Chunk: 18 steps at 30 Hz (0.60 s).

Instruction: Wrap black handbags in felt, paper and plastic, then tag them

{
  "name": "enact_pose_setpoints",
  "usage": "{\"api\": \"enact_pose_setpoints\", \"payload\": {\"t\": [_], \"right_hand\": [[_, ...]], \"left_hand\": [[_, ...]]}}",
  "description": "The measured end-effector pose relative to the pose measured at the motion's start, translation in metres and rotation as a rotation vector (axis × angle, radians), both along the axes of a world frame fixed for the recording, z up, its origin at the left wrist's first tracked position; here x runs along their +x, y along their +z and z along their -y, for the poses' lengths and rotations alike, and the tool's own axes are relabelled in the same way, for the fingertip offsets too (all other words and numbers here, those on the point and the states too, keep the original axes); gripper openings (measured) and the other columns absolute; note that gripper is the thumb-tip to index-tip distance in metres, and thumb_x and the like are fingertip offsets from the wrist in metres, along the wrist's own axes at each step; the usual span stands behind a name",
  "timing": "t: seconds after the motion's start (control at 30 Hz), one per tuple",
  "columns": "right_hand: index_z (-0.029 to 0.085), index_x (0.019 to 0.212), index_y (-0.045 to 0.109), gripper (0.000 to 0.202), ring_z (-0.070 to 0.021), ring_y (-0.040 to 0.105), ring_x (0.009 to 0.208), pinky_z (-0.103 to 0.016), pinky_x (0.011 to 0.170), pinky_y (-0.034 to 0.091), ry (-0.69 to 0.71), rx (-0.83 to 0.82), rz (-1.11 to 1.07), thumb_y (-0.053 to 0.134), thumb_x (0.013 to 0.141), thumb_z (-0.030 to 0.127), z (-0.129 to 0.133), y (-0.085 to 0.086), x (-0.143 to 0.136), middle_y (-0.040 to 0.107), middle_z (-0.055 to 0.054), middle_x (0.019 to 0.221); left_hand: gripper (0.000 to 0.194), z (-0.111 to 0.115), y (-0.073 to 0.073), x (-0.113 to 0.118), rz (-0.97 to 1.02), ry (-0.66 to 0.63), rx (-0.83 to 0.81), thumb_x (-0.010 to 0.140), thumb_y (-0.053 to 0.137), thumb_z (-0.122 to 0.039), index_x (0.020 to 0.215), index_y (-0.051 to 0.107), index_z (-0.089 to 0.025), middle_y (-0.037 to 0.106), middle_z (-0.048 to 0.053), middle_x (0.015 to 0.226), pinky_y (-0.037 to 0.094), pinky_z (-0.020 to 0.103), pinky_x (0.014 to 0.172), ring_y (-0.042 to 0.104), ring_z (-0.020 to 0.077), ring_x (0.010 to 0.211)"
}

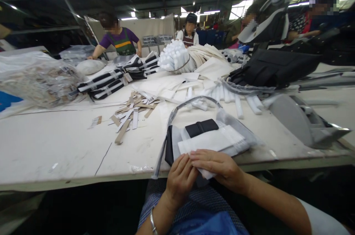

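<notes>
A black handbag [168,150] lies at the table's front edge, its strap [191,99] wrapped in a clear plastic sleeve and arched up behind it. Pale wrapping covers much of the bag, and a black flap [202,128] shows through at the top. Across its front is a folded white wrapping sheet [210,140]. My left hand [180,177] is closed at the sheet's near edge, fingers bent. My right hand [219,166] meets it there, fingers together over the sheet and thumb beneath. Their fingertips touch, hiding part of that edge.
Cardboard strips [130,113] lie scattered left of the bag. Behind it are white foam rolls [176,57] and white sheets [213,68]. A grey tape dispenser [296,120] and a large black bag [277,67] are at right. Several co-workers stand beyond the table [69,150].
</notes>
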State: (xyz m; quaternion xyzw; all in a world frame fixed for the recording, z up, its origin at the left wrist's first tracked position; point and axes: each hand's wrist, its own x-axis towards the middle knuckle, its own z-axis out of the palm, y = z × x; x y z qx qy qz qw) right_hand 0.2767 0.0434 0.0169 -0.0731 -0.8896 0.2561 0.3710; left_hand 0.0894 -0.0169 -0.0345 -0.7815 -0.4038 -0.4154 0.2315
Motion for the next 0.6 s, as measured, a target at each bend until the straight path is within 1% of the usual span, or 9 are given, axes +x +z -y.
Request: {"api": "enact_pose_setpoints", "payload": {"t": [0.17, 0.3, 0.4, 0.5, 0.57, 0.6], "right_hand": [[0.015, 0.134, 0.059, 0.037, -0.0185, 0.056, 0.128, -0.036, 0.111, 0.045, -0.018, 0.009, -0.012, 0.039, 0.104, 0.021, 0.0, 0.001, 0.001, 0.062, -0.016, 0.133], [0.013, 0.132, 0.061, 0.035, -0.019, 0.058, 0.125, -0.034, 0.107, 0.048, -0.046, 0.121, -0.03, 0.041, 0.103, 0.02, 0.001, 0.001, 0.0, 0.064, -0.017, 0.127], [0.014, 0.133, 0.061, 0.035, -0.0181, 0.063, 0.112, -0.033, 0.101, 0.052, -0.116, 0.19, -0.056, 0.045, 0.102, 0.019, 0.003, -0.004, -0.002, 0.069, -0.014, 0.111], [0.015, 0.132, 0.061, 0.034, -0.0175, 0.066, 0.102, -0.036, 0.103, 0.052, -0.146, 0.299, -0.063, 0.05, 0.1, 0.016, 0.003, -0.012, -0.003, 0.071, -0.009, 0.099], [0.014, 0.127, 0.064, 0.032, -0.0182, 0.066, 0.103, -0.039, 0.104, 0.052, -0.152, 0.371, -0.055, 0.053, 0.097, 0.013, 0.003, -0.016, -0.003, 0.072, -0.008, 0.098], [0.014, 0.124, 0.066, 0.03, -0.0188, 0.066, 0.104, -0.039, 0.104, 0.052, -0.155, 0.396, -0.05, 0.054, 0.097, 0.012, 0.003, -0.017, -0.003, 0.073, -0.008, 0.097]], "left_hand": [[0.019, 0.002, 0.0, -0.008, 0.015, -0.043, -0.015, 0.098, 0.05, -0.013, 0.107, 0.066, -0.01, 0.074, 0.011, 0.112, 0.047, 0.038, 0.107, 0.061, 0.0216, 0.121], [0.021, 0.006, -0.003, -0.011, 0.042, -0.049, -0.055, 0.098, 0.049, -0.011, 0.112, 0.064, -0.007, 0.072, 0.015, 0.115, 0.047, 0.039, 0.107, 0.059, 0.0222, 0.124], [0.018, 0.008, -0.006, -0.009, 0.098, -0.016, -0.054, 0.097, 0.052, -0.014, 0.11, 0.063, -0.008, 0.071, 0.015, 0.111, 0.052, 0.039, 0.101, 0.062, 0.0232, 0.117], [0.018, 0.008, -0.005, -0.008, 0.214, 0.043, -0.083, 0.095, 0.057, -0.021, 0.11, 0.061, -0.012, 0.069, 0.014, 0.108, 0.058, 0.036, 0.092, 0.065, 0.0219, 0.11], [0.023, 0.007, -0.003, -0.007, 0.261, 0.074, -0.086, 0.094, 0.06, -0.021, 0.115, 0.06, -0.013, 0.066, 0.016, 0.115, 0.058, 0.035, 0.092, 0.063, 0.0223, 0.113], [0.026, 0.007, -0.001, -0.008, 0.248, 0.079, -0.087, 0.093, 0.061, -0.02, 0.119, 0.059, -0.013, 0.065, 0.017, 0.12, 0.057, 0.035, 0.094, 0.062, 0.0232, 0.117]]}}
